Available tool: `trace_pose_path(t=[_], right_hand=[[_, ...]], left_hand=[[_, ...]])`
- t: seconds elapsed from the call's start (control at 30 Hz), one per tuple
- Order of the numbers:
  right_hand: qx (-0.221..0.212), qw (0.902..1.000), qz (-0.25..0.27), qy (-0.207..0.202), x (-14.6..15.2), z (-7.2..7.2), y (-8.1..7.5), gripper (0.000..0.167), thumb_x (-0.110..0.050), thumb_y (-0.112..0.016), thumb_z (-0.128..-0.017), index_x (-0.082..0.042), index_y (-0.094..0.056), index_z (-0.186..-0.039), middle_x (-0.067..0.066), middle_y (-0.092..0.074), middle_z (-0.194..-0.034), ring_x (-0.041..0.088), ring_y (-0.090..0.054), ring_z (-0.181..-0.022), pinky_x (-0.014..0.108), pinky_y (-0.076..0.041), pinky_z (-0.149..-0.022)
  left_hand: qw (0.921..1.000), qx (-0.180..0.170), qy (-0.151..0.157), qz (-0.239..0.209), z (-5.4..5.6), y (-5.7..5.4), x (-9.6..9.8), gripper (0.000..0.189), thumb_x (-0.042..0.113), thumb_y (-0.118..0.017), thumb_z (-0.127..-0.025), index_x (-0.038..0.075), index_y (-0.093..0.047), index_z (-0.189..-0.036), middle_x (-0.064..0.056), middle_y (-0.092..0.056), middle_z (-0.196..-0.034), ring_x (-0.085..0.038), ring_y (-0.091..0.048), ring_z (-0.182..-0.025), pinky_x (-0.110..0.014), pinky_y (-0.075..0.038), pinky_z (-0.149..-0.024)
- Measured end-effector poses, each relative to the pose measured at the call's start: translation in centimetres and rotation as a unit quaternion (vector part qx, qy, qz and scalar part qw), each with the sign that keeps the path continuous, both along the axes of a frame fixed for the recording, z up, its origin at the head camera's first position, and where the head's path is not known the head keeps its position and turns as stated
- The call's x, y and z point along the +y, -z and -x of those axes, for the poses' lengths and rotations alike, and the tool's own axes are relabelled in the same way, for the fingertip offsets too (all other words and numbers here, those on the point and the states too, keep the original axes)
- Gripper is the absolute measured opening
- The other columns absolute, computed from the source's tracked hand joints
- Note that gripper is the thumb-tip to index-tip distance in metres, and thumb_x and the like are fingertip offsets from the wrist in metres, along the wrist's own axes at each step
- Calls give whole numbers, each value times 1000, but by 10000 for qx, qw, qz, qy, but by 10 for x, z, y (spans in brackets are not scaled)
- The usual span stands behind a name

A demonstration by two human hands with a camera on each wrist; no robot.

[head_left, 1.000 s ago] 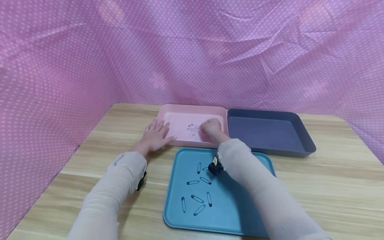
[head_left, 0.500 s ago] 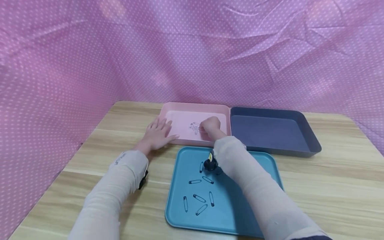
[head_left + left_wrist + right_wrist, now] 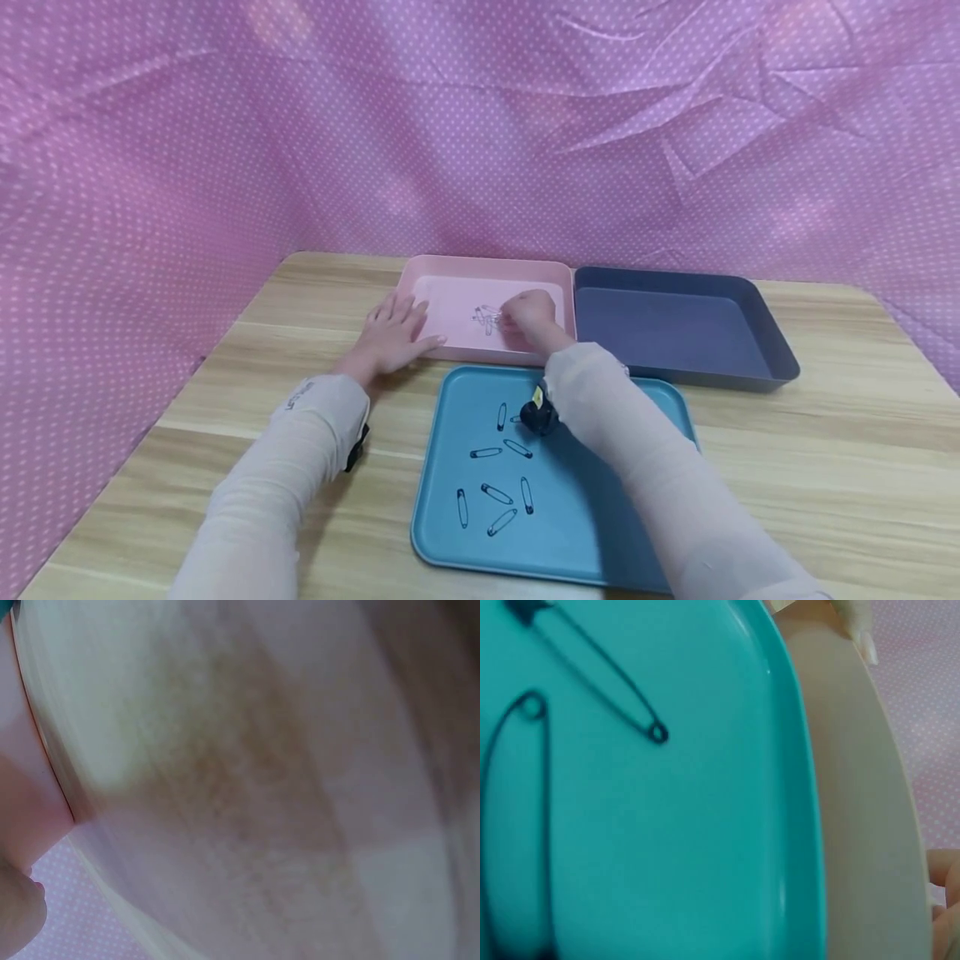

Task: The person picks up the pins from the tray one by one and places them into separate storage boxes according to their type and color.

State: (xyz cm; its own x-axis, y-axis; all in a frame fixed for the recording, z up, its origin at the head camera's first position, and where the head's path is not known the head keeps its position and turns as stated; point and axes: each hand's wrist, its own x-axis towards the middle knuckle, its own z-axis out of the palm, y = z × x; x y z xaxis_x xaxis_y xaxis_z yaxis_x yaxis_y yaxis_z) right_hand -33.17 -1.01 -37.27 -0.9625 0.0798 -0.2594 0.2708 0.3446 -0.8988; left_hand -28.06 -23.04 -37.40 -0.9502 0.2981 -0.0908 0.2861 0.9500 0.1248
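My right hand [image 3: 531,315] reaches into the pink tray [image 3: 487,267], fingers bunched and curled at the right side of a small pile of safety pins [image 3: 487,320]. The fingertips pinch at a pin there, mostly hidden by the hand. My left hand [image 3: 389,337] lies spread, its fingers and thumb at the tray's front-left corner. Closer to me is a blue tray [image 3: 442,546] bearing several separate dark safety pins [image 3: 497,494]. In the right wrist view, two blurred safety pins [image 3: 592,667] show large on the blue tray, with fingers [image 3: 946,889] at the right edge.
A dark navy tray [image 3: 671,333] stands directly right of the pink one. All the trays sit on a wooden table [image 3: 847,433], backed by a pink dotted cloth [image 3: 480,167]. My right forearm passes over the blue tray's right part.
My right wrist shifts slightly left, then back right, while its fingers stay at the pile. My left hand keeps its place on the tray corner. The head view shifts slightly.
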Motion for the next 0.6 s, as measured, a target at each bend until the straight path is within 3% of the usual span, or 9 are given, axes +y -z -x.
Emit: trace_pose_path(t=[0.27,0.43,0.6], right_hand=[[470,9981,-141,-374,23,-8,-6,18,-3,-57,-74,4,-63,-89,13,-62,-81,19,-57,-72,25,-47,-63],[290,9984,-195,-438,34,-17,-12,18,-8,-57,-76,1,-62,-90,12,-62,-86,21,-58,-79,27,-46,-69],[204,9970,182,-722,44,-26,-20,21,-9,-54,-80,3,-59,-96,16,-60,-96,24,-59,-85,29,-48,-70]], left_hand=[[10000,-62,-39,49,-1,-1,1,81,66,-19,-81,10,-11,-139,-14,-2,-143,-35,9,-127,-49,1,-100],[9999,-45,-119,70,-1,1,2,80,65,-20,-82,10,-11,-139,-14,-2,-143,-36,8,-127,-49,1,-100],[9998,-10,-201,-4,-1,3,5,79,65,-21,-82,11,-10,-139,-14,-1,-143,-34,8,-127,-48,1,-100]])
